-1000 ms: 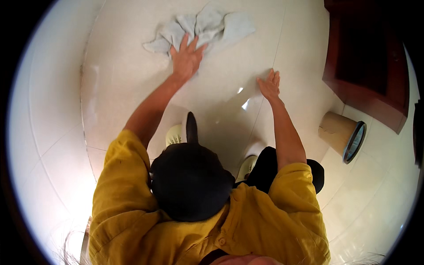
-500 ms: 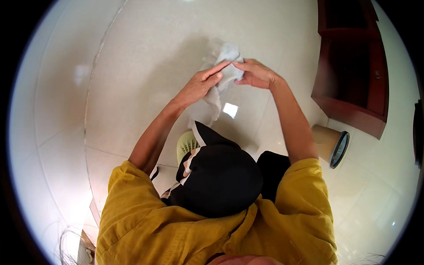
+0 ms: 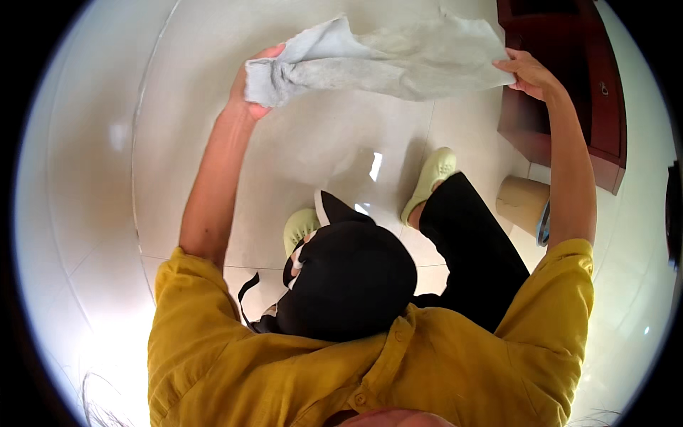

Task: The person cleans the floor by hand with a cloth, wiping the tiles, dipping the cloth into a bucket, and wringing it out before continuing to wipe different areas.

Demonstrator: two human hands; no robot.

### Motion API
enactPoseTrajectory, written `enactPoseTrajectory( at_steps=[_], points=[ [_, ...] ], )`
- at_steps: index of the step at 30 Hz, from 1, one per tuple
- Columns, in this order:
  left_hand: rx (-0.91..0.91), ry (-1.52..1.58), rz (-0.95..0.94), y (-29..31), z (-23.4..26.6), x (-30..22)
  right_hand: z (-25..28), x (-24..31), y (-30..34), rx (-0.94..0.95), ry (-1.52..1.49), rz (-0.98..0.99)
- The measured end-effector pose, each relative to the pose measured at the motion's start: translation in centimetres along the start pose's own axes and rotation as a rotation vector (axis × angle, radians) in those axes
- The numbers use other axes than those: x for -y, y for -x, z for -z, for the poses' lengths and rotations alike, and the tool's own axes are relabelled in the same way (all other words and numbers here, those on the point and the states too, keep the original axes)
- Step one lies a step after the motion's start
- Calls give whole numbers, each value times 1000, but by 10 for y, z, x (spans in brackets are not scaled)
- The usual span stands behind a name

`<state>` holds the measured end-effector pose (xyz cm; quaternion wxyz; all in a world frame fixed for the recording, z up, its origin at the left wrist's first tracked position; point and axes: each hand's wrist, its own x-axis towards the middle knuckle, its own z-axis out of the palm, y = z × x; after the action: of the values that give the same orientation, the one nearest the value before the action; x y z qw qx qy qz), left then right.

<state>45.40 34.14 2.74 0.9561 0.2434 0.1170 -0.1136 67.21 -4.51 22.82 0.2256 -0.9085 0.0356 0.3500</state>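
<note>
A pale grey cleaning cloth (image 3: 398, 62) is stretched out sideways between my two hands, above the floor. My left hand (image 3: 257, 85) is closed on its bunched left end, and part of the fingers is hidden behind the fabric. At the opposite end, my right hand (image 3: 525, 72) pinches the edge between thumb and fingers. The cloth is creased along its length, with a raised corner near the left side.
Shiny light tiles make up the floor (image 3: 320, 149). A dark red wooden cabinet (image 3: 605, 135) stands at the right, near my right forearm. Below it is a tan waste bin (image 3: 519, 203). My feet wear pale green clogs (image 3: 435, 171), and a black-clad knee (image 3: 348, 281) rises before me.
The cloth was bunched between hands held close together; now it is spread wide. My hands have moved apart and farther forward. My right foot has come into sight.
</note>
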Motion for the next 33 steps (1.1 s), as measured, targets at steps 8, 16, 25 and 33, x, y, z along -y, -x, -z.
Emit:
enactPoseTrajectory(
  at_steps=[8,16,25,33],
  points=[
    [-496,-736,41,4,4,-21,-33,-72,-87,49,716,247],
    [-480,-735,-11,15,13,-75,-120,-127,-164,27,703,155],
    [-513,-629,583,51,47,-31,-219,-97,-169,-266,318,38],
    [-573,-1028,988,-10,-6,45,-305,-56,-85,-19,355,1080]
  ],
)
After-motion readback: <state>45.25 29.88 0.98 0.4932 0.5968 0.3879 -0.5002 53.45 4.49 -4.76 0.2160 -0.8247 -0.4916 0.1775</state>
